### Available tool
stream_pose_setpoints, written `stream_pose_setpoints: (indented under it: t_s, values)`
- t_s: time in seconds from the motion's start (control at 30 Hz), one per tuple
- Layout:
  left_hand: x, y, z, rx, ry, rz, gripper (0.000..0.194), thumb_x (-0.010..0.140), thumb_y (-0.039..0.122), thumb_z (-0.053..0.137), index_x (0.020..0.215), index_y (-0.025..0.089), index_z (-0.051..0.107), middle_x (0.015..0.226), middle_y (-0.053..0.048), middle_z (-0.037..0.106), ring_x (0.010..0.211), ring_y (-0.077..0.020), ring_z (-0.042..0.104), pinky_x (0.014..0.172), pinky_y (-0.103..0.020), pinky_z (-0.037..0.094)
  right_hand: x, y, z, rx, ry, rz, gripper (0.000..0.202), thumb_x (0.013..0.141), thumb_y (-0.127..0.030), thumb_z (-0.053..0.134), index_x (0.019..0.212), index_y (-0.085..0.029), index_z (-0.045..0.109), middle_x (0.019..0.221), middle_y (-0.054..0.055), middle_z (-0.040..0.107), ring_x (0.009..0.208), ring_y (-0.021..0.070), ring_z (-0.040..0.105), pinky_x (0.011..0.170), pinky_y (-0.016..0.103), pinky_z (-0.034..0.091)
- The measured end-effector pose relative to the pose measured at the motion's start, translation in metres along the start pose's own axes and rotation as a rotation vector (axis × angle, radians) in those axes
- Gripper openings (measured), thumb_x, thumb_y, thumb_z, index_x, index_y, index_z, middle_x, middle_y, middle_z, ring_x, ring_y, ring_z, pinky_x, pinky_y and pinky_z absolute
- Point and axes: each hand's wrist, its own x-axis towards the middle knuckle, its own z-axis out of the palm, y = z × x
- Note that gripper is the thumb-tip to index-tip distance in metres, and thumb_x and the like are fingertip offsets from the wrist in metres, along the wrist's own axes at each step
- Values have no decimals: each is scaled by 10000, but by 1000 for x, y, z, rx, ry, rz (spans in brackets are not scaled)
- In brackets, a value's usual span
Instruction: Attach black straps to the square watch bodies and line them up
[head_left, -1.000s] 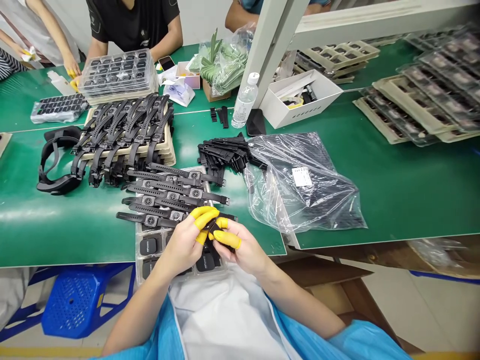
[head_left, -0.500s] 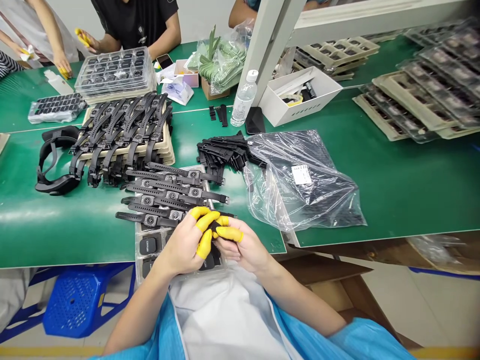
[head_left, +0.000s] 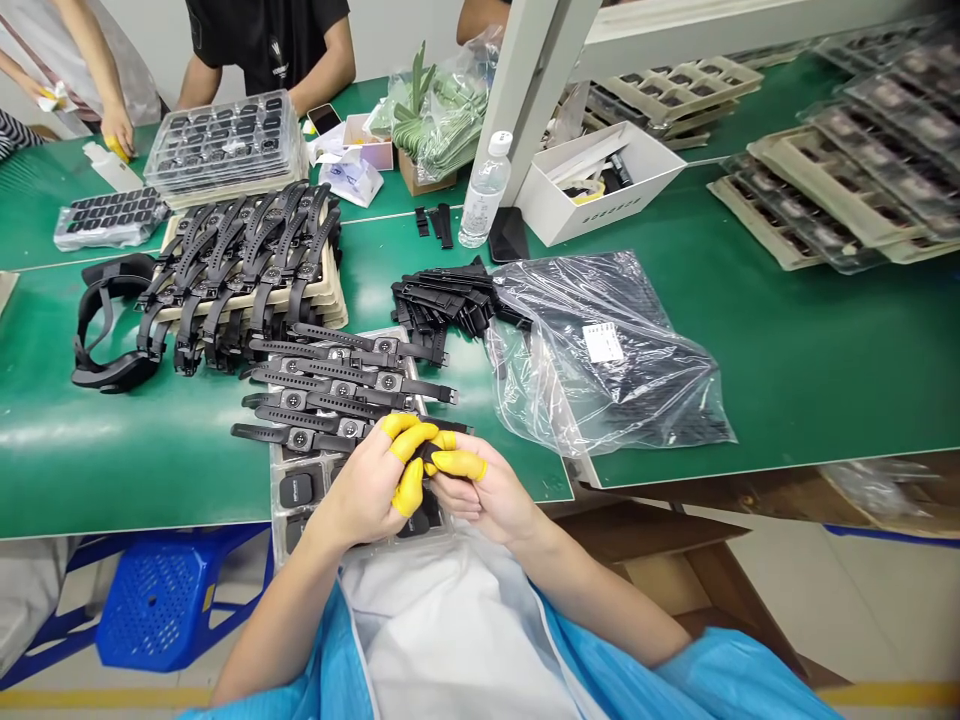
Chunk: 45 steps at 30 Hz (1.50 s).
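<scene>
My left hand [head_left: 370, 487] and right hand [head_left: 491, 490], fingertips in smooth yellow rubber cots, pinch one small black watch part [head_left: 426, 453] between them, mostly hidden. It's above the clear, ridged plastic tray [head_left: 334, 468], near flat black straps with punched holes [head_left: 300, 378] and square-cased watches [head_left: 343, 391].
</scene>
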Motion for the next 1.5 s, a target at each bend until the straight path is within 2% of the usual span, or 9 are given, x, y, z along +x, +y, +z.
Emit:
stream_pose_setpoints:
  t_s: [0.2, 0.53, 0.73, 1.03, 1.13, 1.27, 1.37, 1.43, 1.5]
  values:
    - [-2, 1, -1, 154, -56, -30, 398, 1015, 164, 440, 1405, 151, 519, 1200, -160, 630, 1137, -273, 614, 966, -421, 582, -1, -2, 1, -99, 60, 26, 300, 812, -400, 777, 880, -190, 573, 429, -140, 376, 383, 37, 155, 370, 170, 143]
    - [0, 3, -4, 145, -84, 7, 454, 1002, 153, 395, 1443, 135, 496, 1234, -172, 653, 1162, -282, 623, 979, -433, 582, -2, -4, 0, -161, 85, 53, 326, 792, -445, 774, 867, -207, 563, 425, -139, 361, 387, 49, 157, 385, 192, 140]
    - [-3, 1, 0, 313, -117, -6, 425, 986, 178, 453, 1392, 110, 554, 1174, -188, 669, 1132, -308, 645, 975, -475, 590, -1, -7, -1, -197, 84, 59, 330, 799, -440, 771, 879, -207, 551, 443, -141, 366, 402, 46, 150, 393, 189, 133]
    - [-1, 5, -6, 97, -111, -15, 476, 1046, 217, 423, 1517, 153, 444, 1311, -184, 640, 1241, -287, 626, 1030, -447, 588, -3, 3, -9, -246, 13, -44, 363, 890, -541, 713, 887, -220, 543, 448, -132, 371, 390, 64, 206, 413, 213, 203]
    - [-1, 12, -7, 143, -103, -16, 565, 1060, 229, 420, 1609, 158, 309, 1390, -202, 613, 1315, -298, 611, 1049, -439, 590, -6, 2, -13, -474, 42, -231, 353, 926, -561, 684, 940, -227, 573, 537, -83, 495, 449, 100, 382, 469, 242, 321]
    - [-4, 23, -21, 345, -79, -37, 601, 1068, 183, 413, 1638, 151, 226, 1335, -186, 672, 1239, -281, 669, 980, -395, 616, -13, -15, -26, -1051, 22, -528, 215, 977, -431, 659, 1033, -225, 638, 804, 12, 692, 638, 151, 576, 602, 286, 441]
    - [-9, 22, -45, 461, -111, -112, 466, 1055, 155, 438, 1520, 139, 433, 1233, -158, 721, 1127, -267, 700, 927, -385, 614, -18, -29, -37, -1335, -27, -575, 176, 1038, -356, 562, 1047, -213, 664, 790, 15, 679, 615, 152, 572, 588, 290, 442]
    - [-12, 17, -63, 544, -201, -164, 322, 1042, 129, 446, 1319, 162, 607, 1128, -130, 741, 1032, -272, 697, 888, -416, 598, -21, -33, -43, -1436, -16, -605, 217, 1059, -328, 515, 1029, -201, 687, 827, 39, 665, 637, 158, 590, 596, 295, 461]
    - [-15, 10, -76, 587, -295, -205, 244, 1043, 133, 461, 1172, 173, 665, 1035, -107, 740, 940, -266, 676, 851, -426, 572, -24, -32, -48, -1503, -17, -609, 261, 1070, -309, 482, 1018, -194, 711, 874, 65, 666, 670, 167, 619, 612, 300, 484]
